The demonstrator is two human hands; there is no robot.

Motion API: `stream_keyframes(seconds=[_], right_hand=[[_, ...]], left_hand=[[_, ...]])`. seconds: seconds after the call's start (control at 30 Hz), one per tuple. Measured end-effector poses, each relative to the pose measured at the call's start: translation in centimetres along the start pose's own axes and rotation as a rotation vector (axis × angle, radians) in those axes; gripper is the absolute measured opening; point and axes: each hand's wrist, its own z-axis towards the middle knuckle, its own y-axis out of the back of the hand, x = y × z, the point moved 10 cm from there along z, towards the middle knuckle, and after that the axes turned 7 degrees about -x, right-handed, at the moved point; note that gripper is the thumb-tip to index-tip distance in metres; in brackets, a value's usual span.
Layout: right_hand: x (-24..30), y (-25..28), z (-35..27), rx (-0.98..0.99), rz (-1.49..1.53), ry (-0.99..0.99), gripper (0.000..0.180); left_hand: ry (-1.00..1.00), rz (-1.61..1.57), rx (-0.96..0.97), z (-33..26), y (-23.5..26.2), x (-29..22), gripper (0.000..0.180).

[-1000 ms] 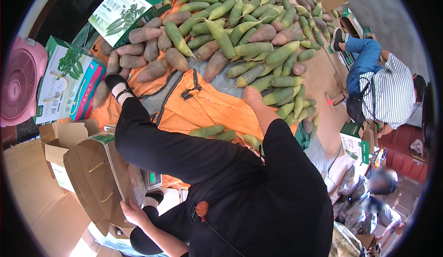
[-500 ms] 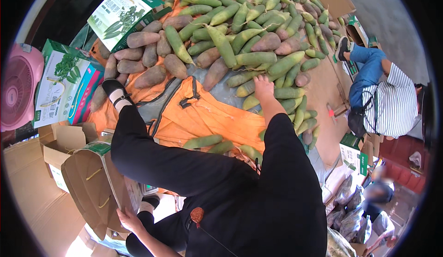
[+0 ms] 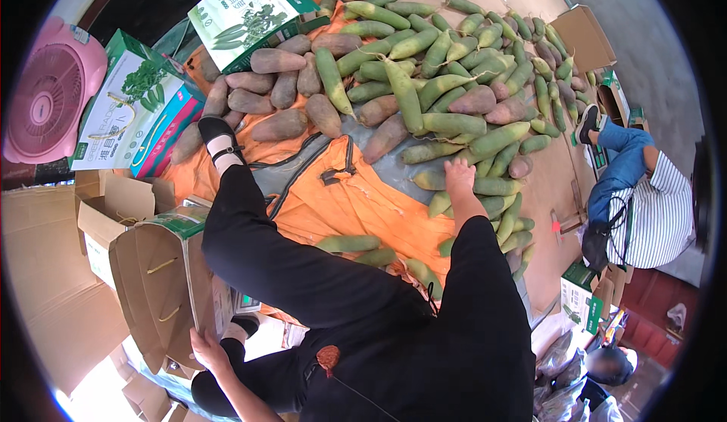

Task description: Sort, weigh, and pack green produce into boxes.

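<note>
My left hand (image 3: 210,350) grips the edge of an open cardboard carton (image 3: 159,289) with yellow cord handles, at the lower left beside my bent leg. My right hand (image 3: 460,178) rests among the green radishes at the near side of a big heap, with its fingers slightly apart. Just left of its fingers lies a green radish (image 3: 429,180), and another green radish (image 3: 497,186) lies to its right. Whether the fingertips press on one of them is hard to see. Reddish-brown radishes (image 3: 278,60) form the left part of the heap.
Orange cloth (image 3: 363,202) lies under the heap, with a few radishes (image 3: 348,243) near my leg. Printed gift boxes (image 3: 246,17) and a pink fan (image 3: 53,92) stand at the left. A person in a striped shirt (image 3: 651,206) sits at the right, near bagged goods (image 3: 556,357).
The view has shifted, so the scene sits further right and lower. My right hand stays at about the same spot on the heap; my left hand keeps its grip on the carton.
</note>
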Motion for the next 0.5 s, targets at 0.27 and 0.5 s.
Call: stream_keyframes(seconds=[0.27,0.5], right_hand=[[-2.3,-3.9,-4.7,0.034,0.108,-0.217,0.023],[4.4,-8.2,-10.5,0.491,1.345,-0.473,0.066]], left_hand=[[-0.066,0.007,0.078,1.2,-1.8,0.1,0.035],[-0.317,0.077,0.491,2.3,1.3,-6.7,0.038]])
